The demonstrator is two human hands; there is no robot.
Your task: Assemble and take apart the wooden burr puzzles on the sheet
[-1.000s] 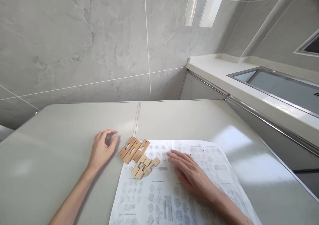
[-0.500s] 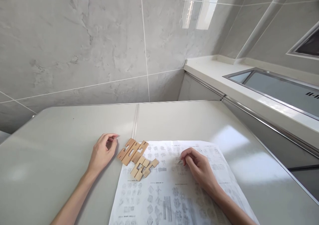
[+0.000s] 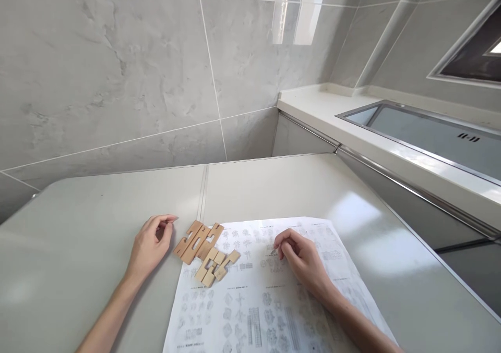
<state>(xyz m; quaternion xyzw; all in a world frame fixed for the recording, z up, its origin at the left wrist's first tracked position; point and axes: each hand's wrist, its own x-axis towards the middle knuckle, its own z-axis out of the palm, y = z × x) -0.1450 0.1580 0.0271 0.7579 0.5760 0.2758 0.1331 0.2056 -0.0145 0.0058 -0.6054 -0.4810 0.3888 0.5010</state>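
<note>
Compared with the frame one second earlier, your right hand [image 3: 299,254] changes from fingers stretched over the paper to fingers curled inward, and your left hand [image 3: 151,243] draws its thumb and fingertips closer together; the whole view also shifts, so that the table and everything on it sit farther left.

The wooden puzzle pieces lie between your hands, nearer the left. Three darker notched boards [image 3: 201,235], marked with numerals, rest side by side across the upper-left corner of the printed sheet [image 3: 260,280], partly on the bare table [image 3: 97,248]. Lighter pieces [image 3: 219,257] lie just below them on the sheet, grouped around a small gap.

Your left hand is loosely curled beside the darker boards, apart from them; you see nothing in it, though whether thumb and fingertips meet cannot be told. Your right hand is bent over the sheet, to the right of the pieces; its fingertips are partly hidden, and whether they grip anything cannot be told. Behind stands a grey tiled wall [image 3: 156,66]; at right runs a white counter [image 3: 309,100].
</note>
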